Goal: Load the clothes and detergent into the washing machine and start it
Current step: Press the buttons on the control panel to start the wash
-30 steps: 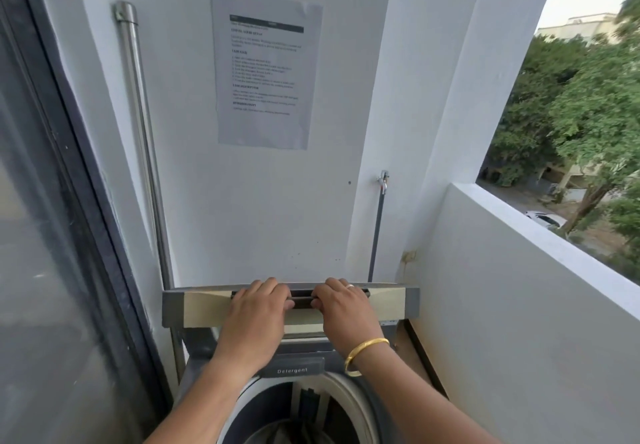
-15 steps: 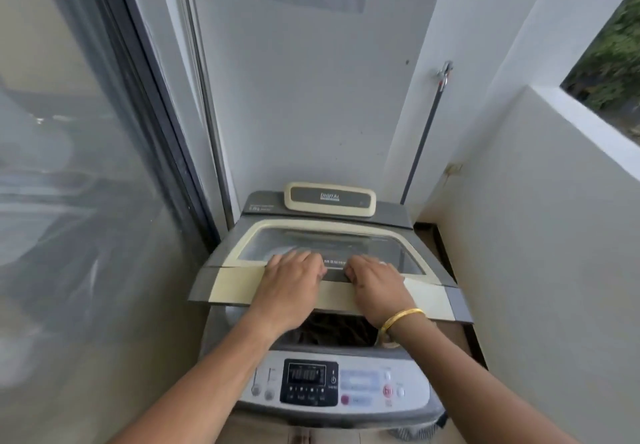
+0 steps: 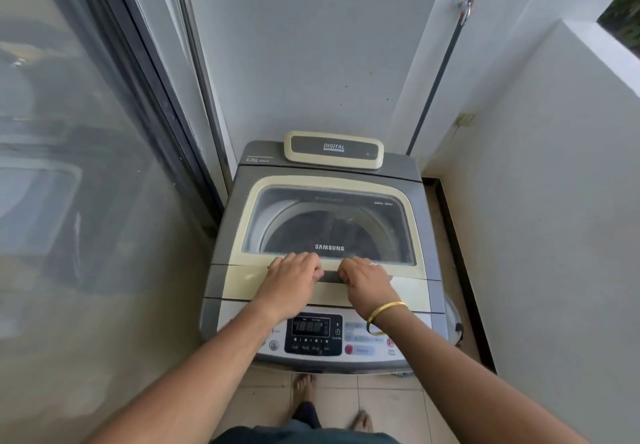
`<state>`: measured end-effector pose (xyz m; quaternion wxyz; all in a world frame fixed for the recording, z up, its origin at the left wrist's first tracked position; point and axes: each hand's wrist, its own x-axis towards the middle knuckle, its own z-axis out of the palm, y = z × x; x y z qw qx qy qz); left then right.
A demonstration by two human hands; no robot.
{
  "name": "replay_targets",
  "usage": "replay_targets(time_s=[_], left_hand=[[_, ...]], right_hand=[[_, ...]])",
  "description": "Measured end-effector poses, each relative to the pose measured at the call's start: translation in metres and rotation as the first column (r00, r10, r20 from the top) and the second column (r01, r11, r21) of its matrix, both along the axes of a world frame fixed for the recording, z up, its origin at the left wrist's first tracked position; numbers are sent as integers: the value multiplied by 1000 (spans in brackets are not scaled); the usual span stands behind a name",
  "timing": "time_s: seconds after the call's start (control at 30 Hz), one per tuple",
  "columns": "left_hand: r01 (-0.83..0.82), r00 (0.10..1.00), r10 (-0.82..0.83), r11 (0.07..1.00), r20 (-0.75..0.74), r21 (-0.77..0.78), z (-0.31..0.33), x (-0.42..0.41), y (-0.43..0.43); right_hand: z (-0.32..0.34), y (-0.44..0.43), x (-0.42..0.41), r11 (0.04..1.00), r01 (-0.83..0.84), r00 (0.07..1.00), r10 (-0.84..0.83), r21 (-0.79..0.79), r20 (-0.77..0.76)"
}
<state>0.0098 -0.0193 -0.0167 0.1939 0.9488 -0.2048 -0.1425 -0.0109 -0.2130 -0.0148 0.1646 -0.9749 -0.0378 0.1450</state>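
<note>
My left hand (image 3: 292,275) and right hand (image 3: 367,279) curl their fingers (image 3: 349,263) onto the lid (image 3: 408,222) handle, fingertips hidden. Through the window, dark clothes (image 3: 343,232) sit blurred inside the washing machine (image 3: 221,236); panel (image 3: 313,334) digits are unreadable.

The control panel (image 3: 313,334) is partly covered by both forearms, and its small button labels cannot be read. The clothes (image 3: 341,232) are dimly seen through the lid (image 3: 242,277). The handle (image 3: 330,276) is largely hidden by fingers.
</note>
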Motion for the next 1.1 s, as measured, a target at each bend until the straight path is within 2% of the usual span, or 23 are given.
replay_targets(time_s=[0.13,0.27,0.33,0.47,0.53,0.6,0.73,0.83,0.97,1.1], left_hand=[[-18,999,20,998,33,-66,-6,1,4],[-64,986,89,984,144,-169,-10,-4,11],[-41,970,78,985,229,-165,-10,-10,19],[-58,927,102,990,360,-132,-18,-23,41],[-82,895,127,989,427,-123,-24,-26,53],[-127,858,198,976,473,-178,-34,-28,63],[-205,809,327,936,488,-287,-53,-33,68],[-212,779,352,927,519,-311,-60,-34,66],[-202,732,359,926,579,-320,-65,-37,66],[-206,731,383,913,565,-352,-68,-41,67]], right_hand=[[-5,-1,-1,999,22,999,-24,46,33],[-8,-12,-7,984,41,991,-62,172,118],[-6,-23,-15,974,54,978,-95,219,185],[-18,-51,-34,972,95,942,-157,215,296],[-23,-63,-47,968,123,910,-198,219,365],[-33,-72,-63,965,162,872,-238,208,427],[-57,-80,-111,943,249,840,-325,223,436],[-76,-75,-144,943,238,805,-325,233,495],[-94,-67,-161,926,237,692,-373,293,618],[-111,-71,-167,936,255,610,-350,242,711]])
